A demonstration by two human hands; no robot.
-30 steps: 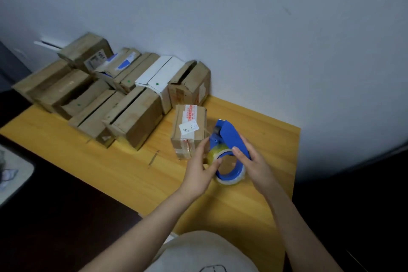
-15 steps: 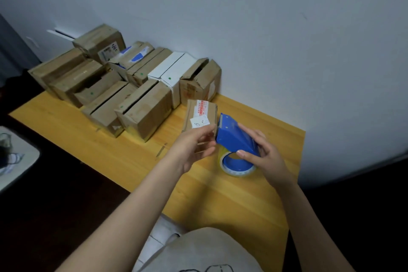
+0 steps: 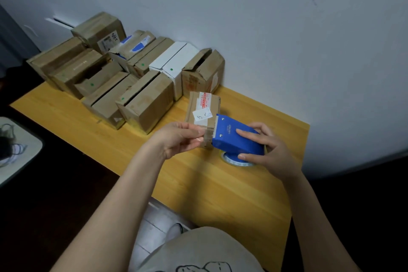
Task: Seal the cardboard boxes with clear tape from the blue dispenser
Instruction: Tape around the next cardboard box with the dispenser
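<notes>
- Two bare forearms reach forward from the bottom of the view, angled towards each other so the hands meet in the middle.
- The left forearm [image 3: 114,201] rises from the lower left, wrist turned slightly inward.
- The left hand [image 3: 178,139] has thumb and fingertips pressed together, pinching the free end of the clear tape [image 3: 206,137].
- The right forearm [image 3: 315,216] comes up from the lower right.
- The right hand [image 3: 270,150] grips the blue tape dispenser [image 3: 234,141] from its right side, fingers lying over the top and thumb along the near edge.
- The hands are close together but not touching.
</notes>
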